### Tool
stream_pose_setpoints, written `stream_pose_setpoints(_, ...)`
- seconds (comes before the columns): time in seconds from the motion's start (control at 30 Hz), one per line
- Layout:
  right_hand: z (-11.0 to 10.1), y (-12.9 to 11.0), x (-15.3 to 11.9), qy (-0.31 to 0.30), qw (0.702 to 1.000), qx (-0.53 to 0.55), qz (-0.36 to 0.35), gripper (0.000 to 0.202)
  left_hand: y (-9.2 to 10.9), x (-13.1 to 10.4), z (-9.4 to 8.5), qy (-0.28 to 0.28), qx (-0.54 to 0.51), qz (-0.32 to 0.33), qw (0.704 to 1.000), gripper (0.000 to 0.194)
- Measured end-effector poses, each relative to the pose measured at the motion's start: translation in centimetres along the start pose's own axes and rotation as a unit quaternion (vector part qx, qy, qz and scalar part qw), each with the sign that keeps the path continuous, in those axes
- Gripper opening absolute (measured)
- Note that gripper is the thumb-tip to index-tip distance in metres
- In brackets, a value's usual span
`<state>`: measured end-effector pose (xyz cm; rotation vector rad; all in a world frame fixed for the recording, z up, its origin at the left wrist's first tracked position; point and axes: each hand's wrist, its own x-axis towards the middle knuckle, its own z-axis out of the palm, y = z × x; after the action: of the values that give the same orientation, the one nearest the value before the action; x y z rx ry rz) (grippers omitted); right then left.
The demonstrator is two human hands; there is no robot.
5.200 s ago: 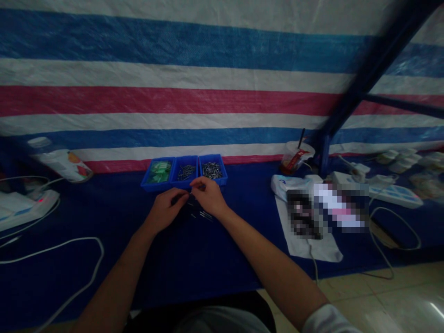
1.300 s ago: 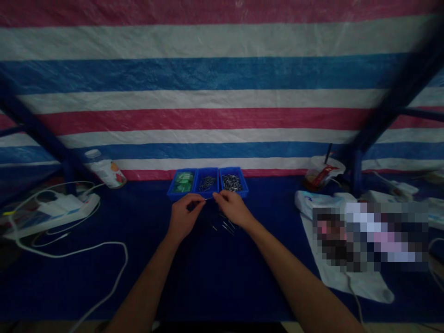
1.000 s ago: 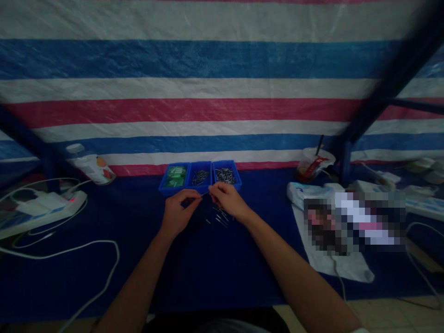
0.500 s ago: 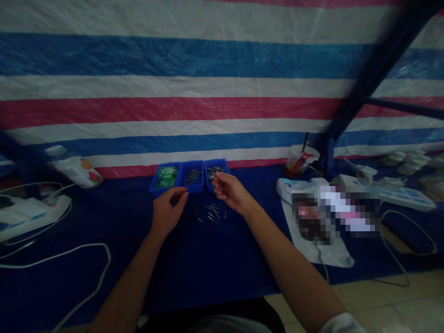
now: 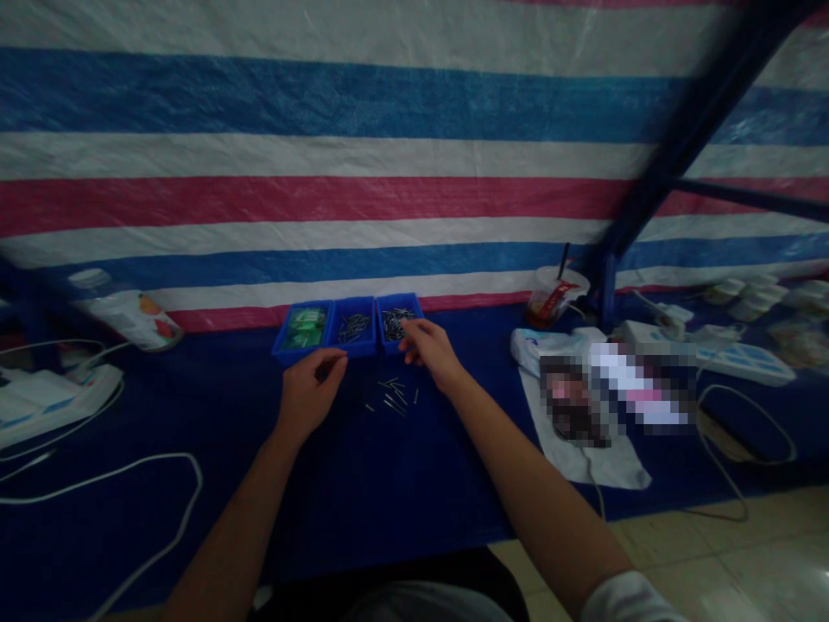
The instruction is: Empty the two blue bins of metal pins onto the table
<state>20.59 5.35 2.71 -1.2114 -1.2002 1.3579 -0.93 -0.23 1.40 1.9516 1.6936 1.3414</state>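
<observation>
Three blue trays stand side by side: the left tray (image 5: 278, 350) holds green and clear pieces, the middle tray (image 5: 363, 349) and right tray (image 5: 387, 347) hold thin metal pieces like nails or screws. Several loose metal pieces (image 5: 395, 396) lie on the blue table between my hands. My left hand (image 5: 309, 390) is in front of the left and middle trays, thumb and fingertips pressed together; anything between them is too small to name. At the right tray's front right corner is my right hand (image 5: 430, 350), fingers curled and slightly apart, with nothing visible in them.
A bottle (image 5: 133, 318) and a power strip (image 5: 61, 402) with a white cable (image 5: 187, 510) are on the left. On the right are a cup with a straw (image 5: 553, 298), a white bag (image 5: 622, 466), another power strip (image 5: 744, 358) and small jars (image 5: 756, 298). A striped sheet (image 5: 363, 199) hangs behind.
The fingers of my right hand have loosened and spread a little beside the right tray. My left hand keeps its pinched shape. The whole view has shifted slightly.
</observation>
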Motion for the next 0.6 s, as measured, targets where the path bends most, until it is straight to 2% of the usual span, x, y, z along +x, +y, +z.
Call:
stream_pose_setpoints(0.07, 0.1, 0.1, -0.4, -0.031, 0.991, -0.119, -0.051, 0.028, 0.0, 0.0, 0.0, -0.006, 0.007, 0.003, 1.000, 0.027)
stream_pose_setpoints(0.1, 0.2, 0.1, -0.6, -0.054, 0.977, -0.190, -0.082, 0.027, -0.1, 0.0, 0.0, -0.009, 0.010, 0.005, 1.000, 0.027)
stream_pose_setpoints(0.2, 0.6, 0.2, -1.8, -0.108, 0.892, -0.411, -0.153, 0.024, -0.2, 0.0, 0.1, -0.028, 0.021, 0.013, 0.999, 0.027)
stream_pose_setpoints(0.27, 0.9, 0.3, -2.5, -0.119, 0.839, -0.505, -0.161, 0.027, -0.3, 0.0, 0.3, -0.052, 0.032, 0.021, 0.998, 0.026)
stream_pose_setpoints(0.3, 1.0, 0.4, -2.8, -0.121, 0.823, -0.531, -0.159, 0.028, -0.3, -0.1, 0.4, -0.067, 0.037, 0.027, 0.997, 0.025)
stream_pose_setpoints(0.43, 1.3, 0.3, -3.1, -0.130, 0.799, -0.569, -0.147, 0.023, -0.4, -0.2, 0.9, -0.121, 0.054, 0.051, 0.990, 0.023)
stream_pose_setpoints(0.6, 1.4, 0.0, -3.2, -0.146, 0.785, -0.587, -0.135, 0.023, -0.4, -0.3, 0.9, -0.135, 0.067, 0.056, 0.987, 0.023)
